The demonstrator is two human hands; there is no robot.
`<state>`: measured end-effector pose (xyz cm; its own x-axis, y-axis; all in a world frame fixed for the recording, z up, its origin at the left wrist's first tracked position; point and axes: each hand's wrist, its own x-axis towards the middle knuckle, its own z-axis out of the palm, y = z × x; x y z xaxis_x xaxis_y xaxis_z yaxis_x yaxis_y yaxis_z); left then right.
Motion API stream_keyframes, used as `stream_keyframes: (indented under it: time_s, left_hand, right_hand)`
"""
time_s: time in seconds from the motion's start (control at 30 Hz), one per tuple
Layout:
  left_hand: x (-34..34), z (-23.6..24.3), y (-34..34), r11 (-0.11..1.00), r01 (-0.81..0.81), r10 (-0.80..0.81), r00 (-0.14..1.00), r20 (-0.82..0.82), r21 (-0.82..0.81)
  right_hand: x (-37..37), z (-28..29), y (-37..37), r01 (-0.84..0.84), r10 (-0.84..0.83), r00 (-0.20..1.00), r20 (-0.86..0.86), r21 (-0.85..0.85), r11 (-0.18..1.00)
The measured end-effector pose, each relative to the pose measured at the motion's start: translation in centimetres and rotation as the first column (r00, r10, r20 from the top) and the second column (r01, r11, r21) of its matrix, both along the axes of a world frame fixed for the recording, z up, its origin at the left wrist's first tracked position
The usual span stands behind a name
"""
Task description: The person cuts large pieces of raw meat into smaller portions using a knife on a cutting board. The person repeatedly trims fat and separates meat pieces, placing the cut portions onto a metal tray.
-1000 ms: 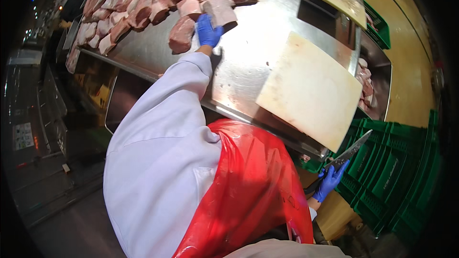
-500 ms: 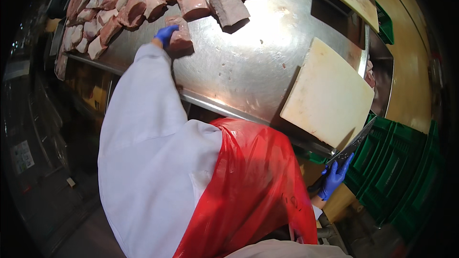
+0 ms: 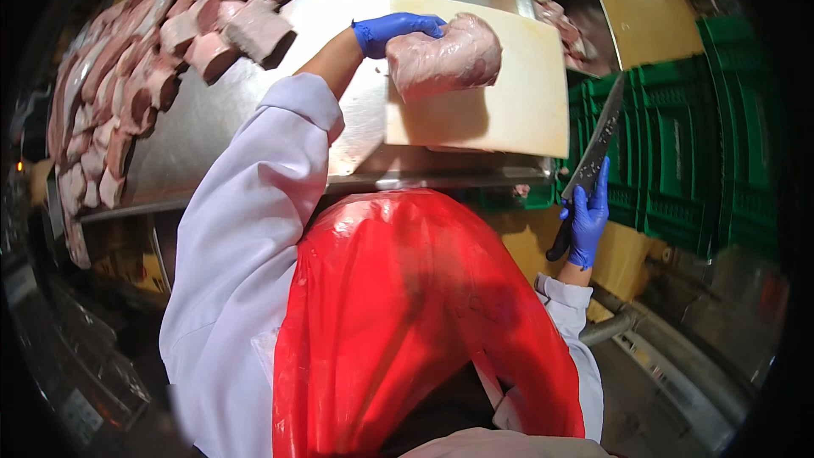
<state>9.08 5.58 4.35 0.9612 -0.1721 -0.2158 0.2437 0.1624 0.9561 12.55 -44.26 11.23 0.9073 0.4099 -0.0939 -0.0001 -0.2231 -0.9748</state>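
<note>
My left hand (image 3: 398,32), in a blue glove, grips one end of a thick pale pink piece of meat (image 3: 449,58). That piece is held above the white cutting board (image 3: 530,106) and casts a shadow on it. To the right of the board, my right hand (image 3: 587,219), gloved in blue too, holds a large knife (image 3: 598,136) by its black handle. The blade points up and away from me, with small bits stuck to its side. My right index finger lies along the base of the blade.
Many cut pieces of meat (image 3: 140,76) are heaped at the left of the steel table (image 3: 191,161). Green plastic crates (image 3: 670,144) stand right of the board. Beyond the board's far right corner, a metal bin (image 3: 585,0) holds more meat.
My left hand has brought the piece of meat from beside the heap rightward to over the cutting board. The view has turned right. The knife remains in my right hand.
</note>
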Motion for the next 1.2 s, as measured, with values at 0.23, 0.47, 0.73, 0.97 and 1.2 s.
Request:
stream_keyframes:
  time_s: [0.23,0.47,0.73,0.97,1.2]
  left_hand:
    - [4.5,6.5,-12.8,0.431,0.142,-0.289,0.957,-0.012,0.891]
    - [2.2,8.2,-22.4,-0.252,-0.003,-0.077,0.997,-0.017,0.968]
    - [7.5,3.4,-8.4,0.642,0.106,-0.068,0.994,-0.081,0.760]
    - [4.2,3.6,-15.1,-0.028,-0.116,0.009,0.993,0.116,0.993]
    - [2.3,2.2,-22.1,-0.504,-0.391,-0.265,0.919,0.293,0.770]
  right_hand:
    - [0.1,-3.2,-9.3,0.158,-0.156,0.987,-0.033,0.064,0.985]
    - [1.9,-3.7,-12.4,0.156,-0.153,0.987,-0.040,0.085,0.984]
    - [4.0,-5.4,-12.0,0.044,-0.024,0.989,-0.149,0.129,0.991]
    - [5.2,-5.8,-10.6,-0.007,0.031,0.987,-0.156,0.152,0.988]
    - [6.2,-5.3,-6.5,-0.087,0.118,0.983,-0.139,0.216,0.972]
